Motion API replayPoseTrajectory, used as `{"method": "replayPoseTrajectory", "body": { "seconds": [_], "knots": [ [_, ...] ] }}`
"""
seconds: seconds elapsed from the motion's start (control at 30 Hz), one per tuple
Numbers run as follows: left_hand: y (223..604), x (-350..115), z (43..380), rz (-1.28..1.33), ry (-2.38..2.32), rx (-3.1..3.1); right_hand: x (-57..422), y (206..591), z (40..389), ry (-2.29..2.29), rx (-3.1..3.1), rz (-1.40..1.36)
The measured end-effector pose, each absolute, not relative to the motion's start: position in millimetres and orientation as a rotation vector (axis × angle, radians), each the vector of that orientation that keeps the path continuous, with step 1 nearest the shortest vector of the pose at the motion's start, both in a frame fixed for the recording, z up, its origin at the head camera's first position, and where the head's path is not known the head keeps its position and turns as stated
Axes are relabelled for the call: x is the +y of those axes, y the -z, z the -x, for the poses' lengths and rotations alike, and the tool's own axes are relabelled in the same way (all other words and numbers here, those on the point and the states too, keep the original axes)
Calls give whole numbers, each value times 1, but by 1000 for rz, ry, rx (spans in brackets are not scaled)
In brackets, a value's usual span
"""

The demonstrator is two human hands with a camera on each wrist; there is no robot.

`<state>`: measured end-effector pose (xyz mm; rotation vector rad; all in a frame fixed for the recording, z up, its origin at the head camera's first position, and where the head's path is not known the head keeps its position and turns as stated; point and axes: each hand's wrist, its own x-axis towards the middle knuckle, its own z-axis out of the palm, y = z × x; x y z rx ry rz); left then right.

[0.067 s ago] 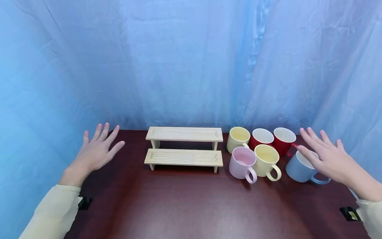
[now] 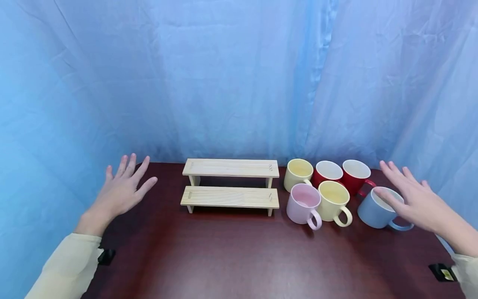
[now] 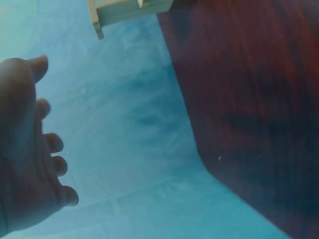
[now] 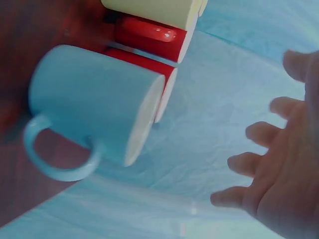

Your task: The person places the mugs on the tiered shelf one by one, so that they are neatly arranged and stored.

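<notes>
Hovering empty, outspread: left hand (image 2: 118, 193) and right hand (image 2: 416, 201), which partly hides the blue mug (image 2: 373, 212) in the head view.

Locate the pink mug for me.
In the head view, the pink mug stands on the table just right of the lower wooden shelf, left of the front yellow mug and in front of the back yellow mug.

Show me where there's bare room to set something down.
Bare: the long pale wood back shelf and matching front shelf; the dark reddish tabletop before them and leftward to the left hand. Crowded: right of the shelves, where six cylindrical yellow, red, pink and blue mugs cluster.
</notes>
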<state>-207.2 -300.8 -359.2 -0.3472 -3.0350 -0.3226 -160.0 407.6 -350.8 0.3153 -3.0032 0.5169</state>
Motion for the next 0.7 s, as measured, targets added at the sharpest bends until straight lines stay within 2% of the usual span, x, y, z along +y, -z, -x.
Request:
{"method": "replayPoseTrajectory", "body": {
  "seconds": [0.23, 0.37, 0.53, 0.7],
  "knots": [
    [382, -289, 204, 379, 688, -2919, 433, 378, 142, -613, -2896, -113],
    [404, -280, 205, 408, 814, -2900, 451, 400, 134, -814, -2845, 18],
    [431, -265, 210, 420, 968, -2922, 468, 426, 124, -1140, -2728, 30],
    [449, -255, 214, 321, 1217, -2958, 472, 447, 118, -1386, -2645, 9]
  ]
}}
